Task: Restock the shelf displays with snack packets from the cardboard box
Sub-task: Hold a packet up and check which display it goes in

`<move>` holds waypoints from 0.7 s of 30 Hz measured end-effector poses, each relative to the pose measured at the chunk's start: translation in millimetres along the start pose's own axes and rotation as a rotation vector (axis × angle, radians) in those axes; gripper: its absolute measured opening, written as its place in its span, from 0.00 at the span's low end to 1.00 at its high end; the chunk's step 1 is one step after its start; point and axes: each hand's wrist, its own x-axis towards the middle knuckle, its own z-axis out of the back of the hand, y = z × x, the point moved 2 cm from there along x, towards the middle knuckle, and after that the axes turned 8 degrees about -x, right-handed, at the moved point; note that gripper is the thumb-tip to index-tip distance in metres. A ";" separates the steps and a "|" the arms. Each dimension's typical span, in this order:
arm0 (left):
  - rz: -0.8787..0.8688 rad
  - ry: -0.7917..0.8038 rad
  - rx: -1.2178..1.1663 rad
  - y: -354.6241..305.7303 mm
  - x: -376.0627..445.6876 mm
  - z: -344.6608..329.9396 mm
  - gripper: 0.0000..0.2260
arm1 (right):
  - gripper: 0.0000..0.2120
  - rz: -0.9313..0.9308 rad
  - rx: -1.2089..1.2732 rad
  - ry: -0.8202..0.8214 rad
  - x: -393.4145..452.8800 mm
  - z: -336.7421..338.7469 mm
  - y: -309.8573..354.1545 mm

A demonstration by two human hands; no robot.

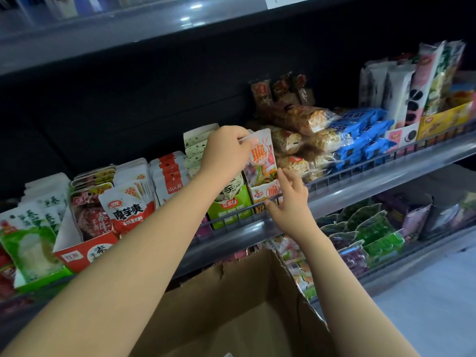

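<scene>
Here the left hand (226,148) pinches the top edge of an orange-and-white snack packet (260,161), standing upright, long axis vertical, in its display carton (268,193) on the shelf (360,181). The right hand (289,204), fingers spread, touches the carton front. The cardboard box (231,305) sits below.

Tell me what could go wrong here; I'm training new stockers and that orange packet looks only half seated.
The left hand pinches only the top edge of the orange packet, so it could slip or tip forward over the wire rail. The right hand rests at the display box front and could nudge it. The stacked cracker packs lean close beside it and might slide.
</scene>
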 end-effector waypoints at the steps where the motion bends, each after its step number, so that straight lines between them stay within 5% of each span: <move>1: -0.001 0.030 0.070 1.5 2.2 -2.4 0.09 | 0.34 -0.009 0.020 -0.006 -0.9 -1.4 0.9; 7: 0.110 0.219 0.385 7.1 16.0 -15.3 0.15 | 0.36 -0.030 0.065 -0.005 -5.2 -7.2 0.2; 12: 0.167 0.229 0.461 10.1 20.0 -22.8 0.07 | 0.35 -0.028 0.071 -0.010 -4.8 -7.4 -3.7; 14: 0.177 0.256 0.494 9.5 21.1 -24.1 0.11 | 0.34 -0.027 0.078 -0.012 -4.3 -7.6 -5.2; 21: -0.034 0.037 0.158 16.4 -4.3 -20.4 0.13 | 0.31 -0.042 0.142 -0.065 -10.5 -6.9 -6.9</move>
